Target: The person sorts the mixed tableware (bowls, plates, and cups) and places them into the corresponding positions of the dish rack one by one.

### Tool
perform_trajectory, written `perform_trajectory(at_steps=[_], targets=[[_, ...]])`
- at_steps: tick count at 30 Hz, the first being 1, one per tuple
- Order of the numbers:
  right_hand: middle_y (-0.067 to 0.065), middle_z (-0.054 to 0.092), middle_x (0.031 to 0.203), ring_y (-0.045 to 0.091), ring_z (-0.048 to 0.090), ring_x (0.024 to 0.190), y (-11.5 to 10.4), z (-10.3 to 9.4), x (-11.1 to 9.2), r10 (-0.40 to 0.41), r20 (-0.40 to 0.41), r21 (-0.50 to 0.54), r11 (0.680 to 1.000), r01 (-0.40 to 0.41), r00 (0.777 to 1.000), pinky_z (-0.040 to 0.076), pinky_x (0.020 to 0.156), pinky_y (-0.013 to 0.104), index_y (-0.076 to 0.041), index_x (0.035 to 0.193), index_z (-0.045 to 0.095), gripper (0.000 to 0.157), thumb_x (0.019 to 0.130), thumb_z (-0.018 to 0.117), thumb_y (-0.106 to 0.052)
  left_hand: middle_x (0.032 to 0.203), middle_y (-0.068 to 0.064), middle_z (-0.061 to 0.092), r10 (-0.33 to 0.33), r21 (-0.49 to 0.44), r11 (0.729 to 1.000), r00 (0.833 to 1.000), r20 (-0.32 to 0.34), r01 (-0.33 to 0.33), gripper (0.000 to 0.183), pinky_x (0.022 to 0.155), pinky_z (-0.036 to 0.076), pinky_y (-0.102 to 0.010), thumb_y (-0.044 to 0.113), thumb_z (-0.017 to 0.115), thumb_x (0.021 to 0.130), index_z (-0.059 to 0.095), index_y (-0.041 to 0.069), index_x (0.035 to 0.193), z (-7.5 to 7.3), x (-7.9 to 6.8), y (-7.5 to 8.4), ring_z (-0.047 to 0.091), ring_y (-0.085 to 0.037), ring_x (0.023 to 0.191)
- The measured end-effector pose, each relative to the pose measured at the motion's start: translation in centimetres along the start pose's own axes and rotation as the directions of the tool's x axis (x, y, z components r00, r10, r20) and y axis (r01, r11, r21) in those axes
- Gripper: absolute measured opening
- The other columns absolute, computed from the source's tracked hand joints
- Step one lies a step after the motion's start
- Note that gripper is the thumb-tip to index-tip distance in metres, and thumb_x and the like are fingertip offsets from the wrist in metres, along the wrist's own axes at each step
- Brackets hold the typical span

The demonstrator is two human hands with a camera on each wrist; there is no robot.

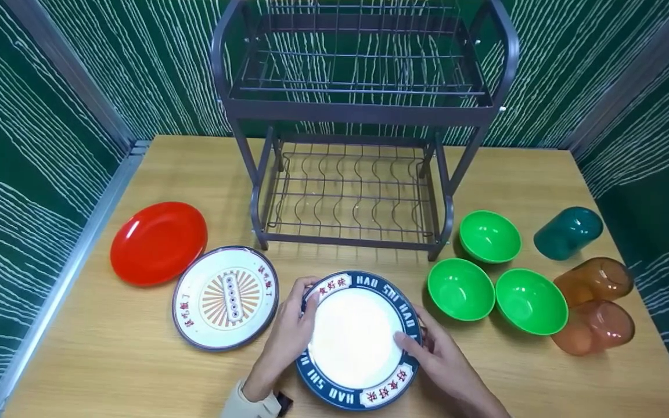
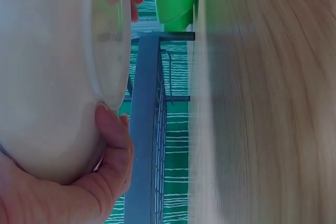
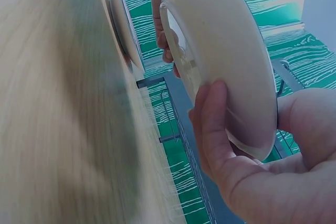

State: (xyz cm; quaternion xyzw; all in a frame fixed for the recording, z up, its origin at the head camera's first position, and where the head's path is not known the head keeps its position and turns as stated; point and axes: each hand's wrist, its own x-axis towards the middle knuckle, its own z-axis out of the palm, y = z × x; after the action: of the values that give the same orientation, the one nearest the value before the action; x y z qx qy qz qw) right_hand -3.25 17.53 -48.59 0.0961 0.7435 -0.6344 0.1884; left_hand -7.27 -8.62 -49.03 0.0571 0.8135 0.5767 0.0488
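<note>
A white plate (image 1: 358, 342) with a dark blue lettered rim is held up off the table between both hands. My left hand (image 1: 291, 334) grips its left edge, thumb on the upper rim and fingers underneath. On the opposite edge my right hand (image 1: 442, 360) pinches the rim, the thumb lying on top. Both wrist views show the pale underside of the plate (image 3: 226, 40) with fingertips against its foot ring. Left of the hands lies a white plate with an orange sunburst (image 1: 207, 302), beside a red plate (image 1: 159, 244).
A dark two-tier dish rack (image 1: 358, 113) stands behind the hands, with wire shelves. Three green bowls (image 1: 490, 237) sit to the right. Beyond them are a teal cup (image 1: 568, 233), an amber cup (image 1: 596, 281) and a pinkish cup (image 1: 594, 328), all on the wooden table (image 1: 108, 360).
</note>
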Motion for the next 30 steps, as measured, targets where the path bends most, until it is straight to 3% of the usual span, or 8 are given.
perform_trajectory(at_steps=[5, 8, 14, 20, 24, 27, 30], targets=[[0.015, 0.034, 0.164, 0.033, 0.043, 0.144, -0.1, 0.1, -0.1, 0.031, 0.007, 0.001, 1.000, -0.031, 0.999, 0.029, 0.119, 0.048, -0.017, 0.164, 0.023, 0.089, 0.095, 0.074, -0.041, 0.143, -0.022, 0.056, 0.017, -0.025, 1.000, 1.000, -0.012, -0.017, 0.031, 0.115, 0.036, -0.053, 0.015, 0.043, 0.111, 0.050, 0.003, 0.139, 0.4, -0.1, 0.1, 0.049, -0.038, 0.138], [0.015, 0.027, 0.167, 0.035, 0.032, 0.150, -0.2, 0.0, -0.3, 0.034, 0.012, 0.017, 0.999, -0.034, 0.999, 0.023, 0.121, 0.050, -0.017, 0.165, 0.017, 0.091, 0.096, 0.072, -0.040, 0.140, -0.020, 0.059, 0.023, -0.045, 0.999, 1.000, -0.017, -0.024, 0.030, 0.114, 0.039, -0.051, 0.014, 0.044, 0.111, 0.052, 0.004, 0.138, 0.5, 0.0, 0.2, 0.052, -0.035, 0.136], [0.012, 0.030, 0.166, 0.032, 0.036, 0.147, -0.6, -0.3, -0.5, 0.019, 0.004, 0.085, 0.996, -0.020, 1.000, 0.026, 0.121, 0.049, -0.019, 0.163, 0.024, 0.079, 0.100, 0.068, -0.034, 0.137, -0.016, 0.062, 0.017, -0.045, 0.999, 1.000, -0.023, -0.018, 0.035, 0.111, 0.043, -0.050, 0.026, 0.052, 0.109, 0.053, 0.006, 0.137, 0.7, 0.0, 0.1, 0.057, -0.030, 0.130], [0.013, 0.029, 0.166, 0.032, 0.037, 0.146, -1.5, -1.0, -0.9, 0.033, -0.019, 0.089, 0.996, -0.031, 0.999, 0.029, 0.120, 0.047, -0.016, 0.164, 0.022, 0.077, 0.102, 0.065, -0.033, 0.135, -0.014, 0.064, 0.024, -0.026, 0.999, 0.999, -0.024, -0.024, 0.038, 0.112, 0.042, -0.047, 0.034, 0.051, 0.109, 0.059, 0.006, 0.134, 0.8, 0.1, 0.1, 0.056, -0.030, 0.133], [0.015, 0.034, 0.163, 0.030, 0.043, 0.142, -2.4, -1.9, -1.4, 0.018, -0.055, 0.017, 1.000, -0.017, 0.998, 0.036, 0.117, 0.046, -0.016, 0.165, 0.020, 0.076, 0.104, 0.062, -0.035, 0.116, -0.007, 0.070, 0.025, -0.002, 1.000, 0.999, -0.027, -0.026, 0.038, 0.098, 0.053, -0.037, 0.037, 0.047, 0.110, 0.065, 0.007, 0.125, 0.7, 0.1, 0.1, 0.065, -0.022, 0.111], [0.015, 0.041, 0.158, 0.029, 0.051, 0.134, -3.2, -2.8, -1.7, -0.011, -0.091, -0.037, 0.999, 0.008, 0.996, 0.046, 0.108, 0.039, -0.018, 0.164, 0.023, 0.072, 0.105, 0.060, -0.035, 0.105, -0.001, 0.069, 0.028, 0.002, 1.000, 0.999, -0.039, -0.028, 0.040, 0.085, 0.054, -0.031, 0.038, 0.044, 0.111, 0.068, 0.007, 0.121, 0.6, 0.1, 0.1, 0.063, -0.016, 0.095], [0.014, 0.047, 0.154, 0.026, 0.056, 0.126, -4.1, -3.6, -1.9, -0.062, -0.120, -0.065, 0.996, 0.054, 0.991, 0.052, 0.098, 0.031, -0.019, 0.163, 0.026, 0.066, 0.106, 0.058, -0.031, 0.099, 0.001, 0.069, 0.046, -0.006, 0.999, 0.997, -0.057, -0.047, 0.041, 0.083, 0.054, -0.029, 0.037, 0.042, 0.112, 0.070, 0.008, 0.117, 0.6, 0.0, 0.1, 0.063, -0.015, 0.092]])
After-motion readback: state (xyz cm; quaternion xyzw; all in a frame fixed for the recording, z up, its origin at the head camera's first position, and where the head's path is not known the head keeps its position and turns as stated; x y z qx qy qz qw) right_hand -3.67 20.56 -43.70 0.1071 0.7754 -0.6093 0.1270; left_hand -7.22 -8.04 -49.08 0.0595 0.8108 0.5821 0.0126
